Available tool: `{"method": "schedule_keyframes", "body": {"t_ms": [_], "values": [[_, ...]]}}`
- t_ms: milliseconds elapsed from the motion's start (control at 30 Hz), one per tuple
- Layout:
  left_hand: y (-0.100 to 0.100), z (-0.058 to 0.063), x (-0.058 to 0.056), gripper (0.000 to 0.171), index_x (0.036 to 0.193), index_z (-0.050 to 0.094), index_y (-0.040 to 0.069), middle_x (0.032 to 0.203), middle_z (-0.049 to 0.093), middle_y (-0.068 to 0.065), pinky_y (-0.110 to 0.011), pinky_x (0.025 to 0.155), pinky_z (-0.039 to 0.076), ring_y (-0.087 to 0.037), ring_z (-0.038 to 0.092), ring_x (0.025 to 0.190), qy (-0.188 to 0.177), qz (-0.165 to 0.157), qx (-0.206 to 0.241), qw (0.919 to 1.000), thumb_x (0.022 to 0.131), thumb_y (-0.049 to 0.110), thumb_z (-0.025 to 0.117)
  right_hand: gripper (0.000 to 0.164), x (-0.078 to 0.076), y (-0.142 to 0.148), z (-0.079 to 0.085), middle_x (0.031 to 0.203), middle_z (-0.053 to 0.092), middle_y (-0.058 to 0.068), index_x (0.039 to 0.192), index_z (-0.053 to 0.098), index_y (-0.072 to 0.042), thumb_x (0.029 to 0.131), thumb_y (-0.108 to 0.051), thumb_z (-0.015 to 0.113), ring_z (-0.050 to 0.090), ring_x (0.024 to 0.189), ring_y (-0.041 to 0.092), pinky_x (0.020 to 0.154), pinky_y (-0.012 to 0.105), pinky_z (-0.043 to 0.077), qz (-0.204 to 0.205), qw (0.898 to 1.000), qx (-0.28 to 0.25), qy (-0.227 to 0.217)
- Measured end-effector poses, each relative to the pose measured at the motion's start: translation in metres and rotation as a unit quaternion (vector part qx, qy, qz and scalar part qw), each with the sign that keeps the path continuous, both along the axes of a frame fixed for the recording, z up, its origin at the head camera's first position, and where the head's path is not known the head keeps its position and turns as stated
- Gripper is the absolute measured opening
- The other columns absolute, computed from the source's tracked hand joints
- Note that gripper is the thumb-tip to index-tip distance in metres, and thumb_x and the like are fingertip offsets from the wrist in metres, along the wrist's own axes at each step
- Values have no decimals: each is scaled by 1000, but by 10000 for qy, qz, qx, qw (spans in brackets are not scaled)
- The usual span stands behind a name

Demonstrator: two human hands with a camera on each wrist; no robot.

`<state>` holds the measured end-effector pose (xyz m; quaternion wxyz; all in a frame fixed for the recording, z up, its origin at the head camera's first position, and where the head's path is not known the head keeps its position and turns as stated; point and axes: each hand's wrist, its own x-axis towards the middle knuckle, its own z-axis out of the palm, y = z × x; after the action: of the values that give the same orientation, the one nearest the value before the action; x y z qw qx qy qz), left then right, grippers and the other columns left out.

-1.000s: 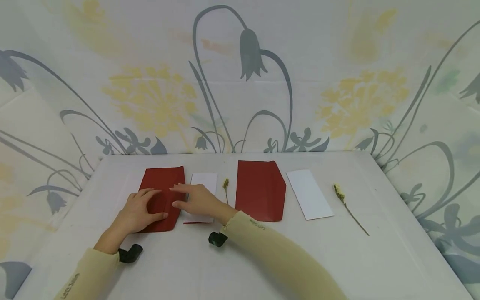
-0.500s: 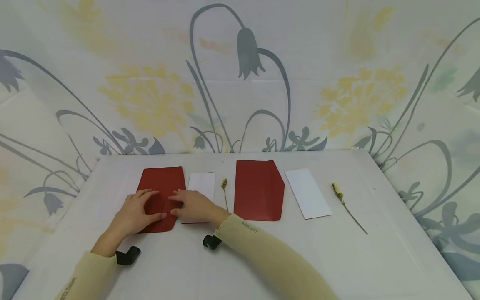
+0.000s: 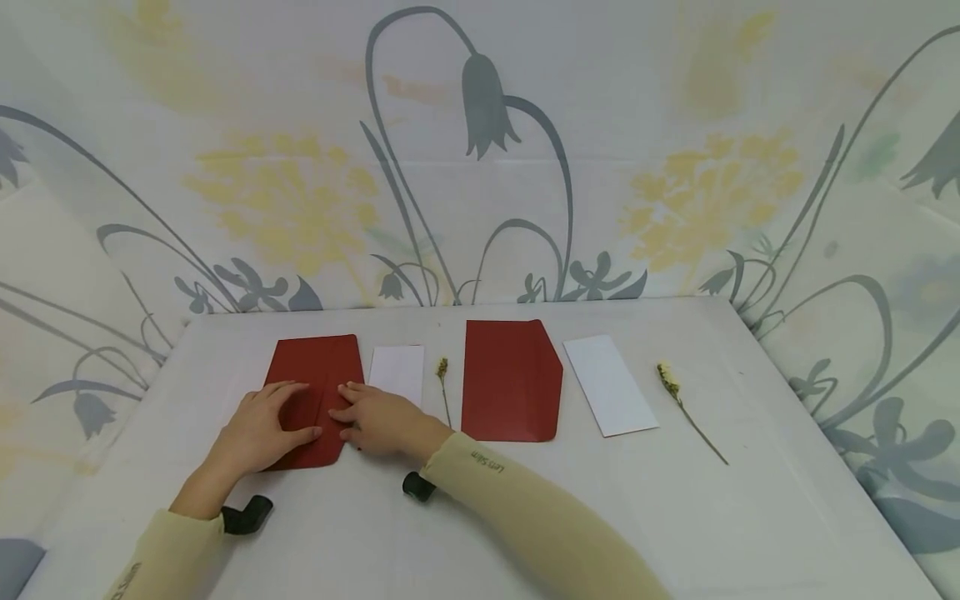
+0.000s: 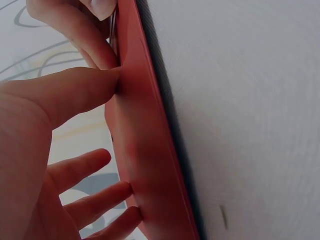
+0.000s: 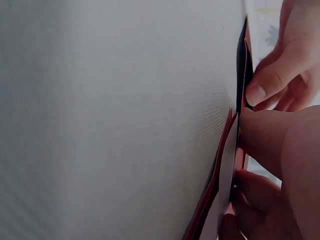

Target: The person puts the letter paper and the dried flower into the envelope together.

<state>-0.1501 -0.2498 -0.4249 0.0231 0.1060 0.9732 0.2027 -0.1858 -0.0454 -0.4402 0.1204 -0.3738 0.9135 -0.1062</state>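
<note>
A red envelope (image 3: pixel 330 354) lies at the left of the table. My left hand (image 3: pixel 251 429) rests on its left part, fingers spread; in the left wrist view the thumb (image 4: pixel 95 90) presses on the red paper. My right hand (image 3: pixel 390 421) is at the envelope's right edge, fingertips slightly bent on the red surface. A white card (image 3: pixel 397 371) lies just right of the envelope, its near part hidden by my right hand. In the right wrist view, upright white and red paper edges (image 5: pixel 212 192) stand in front of my right fingers.
A second red envelope (image 3: pixel 510 379) lies at mid-table. Right of it are a white card (image 3: pixel 611 385) and a dried flower (image 3: pixel 670 379). A smaller dried flower (image 3: pixel 442 367) sits between the first card and second envelope. A floral cloth (image 3: pixel 517 192) hangs behind the table.
My right hand has come down and slightly left onto the red envelope's right part. My left hand stays on the envelope. The whole head view has shifted slightly.
</note>
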Motion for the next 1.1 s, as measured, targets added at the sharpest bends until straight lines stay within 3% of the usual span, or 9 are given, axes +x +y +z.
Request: {"method": "schedule_keyframes", "body": {"t_ms": [300, 667, 900, 1100], "values": [[2, -1, -2, 65, 135, 51, -6, 136, 49, -31, -67, 92, 42, -55, 44, 118, 130, -72, 59, 9999, 84, 26, 77, 43, 0, -2, 6, 157, 36, -1, 143, 54, -31, 102, -42, 55, 27, 147, 12, 115, 24, 24, 339, 9926, 749, 895], [-1, -3, 2, 58, 131, 55, -4, 133, 52, -30, -67, 92, 42, -54, 46, 115, 366, -147, 267, 9989, 83, 19, 78, 44, -2, -7, 5, 154, 41, -9, 146, 51, -26, 104, -39, 51, 29, 145, 7, 113, 18, 24, 1048, 9746, 1290, 1504], [-3, -4, 3, 51, 130, 57, 0, 138, 49, -30, -69, 96, 38, -52, 43, 122, 559, -288, 473, 9969, 84, 12, 76, 46, -3, -10, 6, 156, 38, -12, 147, 49, -28, 103, -44, 50, 27, 144, 2, 109, 16, 30, 730, 9846, 1213, 1023], [-2, -1, 4, 32, 118, 67, 7, 139, 48, -26, -71, 92, 40, -50, 41, 124, 796, -544, 537, 9939, 87, 3, 71, 48, -3, -9, 7, 157, 33, -13, 147, 47, -31, 103, -48, 49, 24, 145, 0, 109, 16, 31, 591, 9895, 1085, 751]]}}
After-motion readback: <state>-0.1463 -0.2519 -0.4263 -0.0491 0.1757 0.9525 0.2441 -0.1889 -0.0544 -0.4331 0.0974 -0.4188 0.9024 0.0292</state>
